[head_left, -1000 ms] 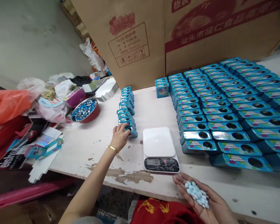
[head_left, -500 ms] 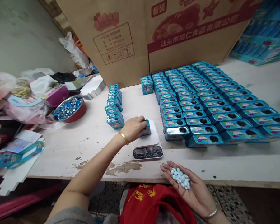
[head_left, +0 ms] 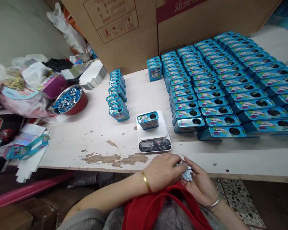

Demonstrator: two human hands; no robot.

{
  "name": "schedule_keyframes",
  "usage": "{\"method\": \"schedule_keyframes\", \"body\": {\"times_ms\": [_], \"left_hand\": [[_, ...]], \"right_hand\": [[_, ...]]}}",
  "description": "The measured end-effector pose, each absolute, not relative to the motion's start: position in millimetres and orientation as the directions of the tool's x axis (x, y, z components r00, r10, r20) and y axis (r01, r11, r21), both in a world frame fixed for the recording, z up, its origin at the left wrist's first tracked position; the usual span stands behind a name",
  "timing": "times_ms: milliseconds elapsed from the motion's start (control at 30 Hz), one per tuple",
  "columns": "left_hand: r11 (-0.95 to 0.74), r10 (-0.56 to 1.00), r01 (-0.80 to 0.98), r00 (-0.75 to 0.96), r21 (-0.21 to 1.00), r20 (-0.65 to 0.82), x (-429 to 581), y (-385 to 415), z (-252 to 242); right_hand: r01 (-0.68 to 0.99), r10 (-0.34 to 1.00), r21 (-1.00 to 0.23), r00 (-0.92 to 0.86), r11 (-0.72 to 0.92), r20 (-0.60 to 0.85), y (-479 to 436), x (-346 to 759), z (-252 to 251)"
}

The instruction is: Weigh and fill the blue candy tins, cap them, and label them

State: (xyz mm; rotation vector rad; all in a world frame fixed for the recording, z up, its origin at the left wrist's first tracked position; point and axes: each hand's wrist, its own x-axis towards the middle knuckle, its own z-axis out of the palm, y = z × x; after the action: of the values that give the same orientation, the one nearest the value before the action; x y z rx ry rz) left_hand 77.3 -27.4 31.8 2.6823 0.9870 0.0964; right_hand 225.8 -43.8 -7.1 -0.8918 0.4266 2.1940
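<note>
My right hand (head_left: 202, 187) is cupped palm up near the table's front edge, holding a small heap of pale blue and white candies (head_left: 188, 175). Over that heap my left hand (head_left: 165, 171) bends down, fingers curled together and their tips among the candies; the fingertips are partly hidden. A kitchen scale (head_left: 155, 144) stands just beyond my hands. On its white platform sits a blue candy tin (head_left: 148, 120), upright, with a round dark opening in its top. Neither hand touches the tin.
Many open blue tins (head_left: 213, 94) stand in rows at the right. A shorter row of tins (head_left: 118, 95) is left of the scale. A red bowl (head_left: 81, 103) holds small blue and silver pieces. Large cardboard boxes (head_left: 132, 48) rise behind; bags and stacked white card lie left.
My left hand has let go of the tin on the scale and come back to the candies in my right hand. The view has tilted downward.
</note>
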Motion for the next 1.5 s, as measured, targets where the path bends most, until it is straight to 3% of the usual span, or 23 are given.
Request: {"method": "schedule_keyframes", "body": {"times_ms": [200, 467, 567, 633, 733, 833, 967, 1067, 1200, 1300, 1367, 1500], "left_hand": [[-0.667, 0.705, 0.669, 0.709, 0.328, -0.012, 81, -38, 4], [-0.682, 0.692, 0.650, 0.722, 0.336, 0.009, 75, -32, 8], [-0.700, 0.675, 0.588, 0.730, 0.406, 0.108, 62, -19, 26], [-0.670, 0.733, 0.595, 0.627, 0.444, 0.265, 45, -6, 39], [-0.445, 0.866, 0.746, 0.216, 0.496, 0.451, 13, 17, 44], [-0.250, 0.921, 0.782, 0.010, 0.571, 0.390, -13, 43, 26], [-0.295, 0.953, 0.719, 0.176, 0.629, 0.246, -21, 69, 4], [-0.443, 0.891, 0.753, 0.306, 0.488, 0.336, -15, 74, 12], [-0.623, 0.702, 0.778, 0.509, 0.084, 0.498, -10, 66, 37], [-0.639, 0.572, 0.755, 0.594, -0.147, 0.565, -10, 56, 45], [-0.626, 0.523, 0.748, 0.612, -0.219, 0.593, -12, 50, 45], [-0.605, 0.490, 0.761, 0.588, -0.235, 0.643, -17, 43, 40]], "right_hand": [[-0.714, 0.521, 0.001, -0.512, -0.700, -0.683, -42, 223, -7], [-0.712, 0.514, -0.003, -0.504, -0.702, -0.694, -37, 218, -9], [-0.721, 0.526, 0.028, -0.531, -0.693, -0.664, -26, 211, 0], [-0.738, 0.566, 0.029, -0.541, -0.674, -0.622, -14, 204, 7], [-0.768, 0.615, -0.008, -0.506, -0.640, -0.604, 4, 191, 17], [-0.771, 0.614, -0.033, -0.480, -0.636, -0.627, 21, 175, 23], [-0.811, 0.624, -0.057, -0.401, -0.582, -0.671, 36, 157, 24], [-0.889, 0.640, -0.053, -0.285, -0.455, -0.714, 45, 148, 26], [-0.933, 0.662, -0.019, -0.240, -0.358, -0.710, 54, 141, 30], [-0.924, 0.627, 0.034, -0.285, -0.381, -0.725, 58, 138, 31], [-0.917, 0.608, 0.063, -0.312, -0.395, -0.730, 58, 135, 30], [-0.912, 0.618, 0.095, -0.344, -0.400, -0.706, 57, 132, 29]]}}
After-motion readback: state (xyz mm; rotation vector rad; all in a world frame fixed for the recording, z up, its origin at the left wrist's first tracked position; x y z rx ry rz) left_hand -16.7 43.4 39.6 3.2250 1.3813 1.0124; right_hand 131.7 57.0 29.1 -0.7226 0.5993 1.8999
